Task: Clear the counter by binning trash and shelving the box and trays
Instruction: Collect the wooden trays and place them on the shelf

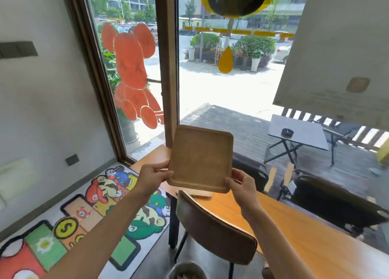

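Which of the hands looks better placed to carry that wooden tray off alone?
Probably the left hand: it grips the tray along its side edge, a little higher up. The right hand only pinches the bottom corner, so the tray might tip.

— Item: views on record?
— One only, worn on my head. It looks forward and down, wide-angle, with straight lines bowing toward the edges.

— Facing?
— Toward the window (210,68), over the near end of the desk (294,232); the street lies beyond the glass.

— Range?
— Close. My forearms enter from the bottom edge, and my left hand (152,176) and right hand (242,186) sit just below centre frame.

— Overlap with another view?
— None to list; there is no second view.
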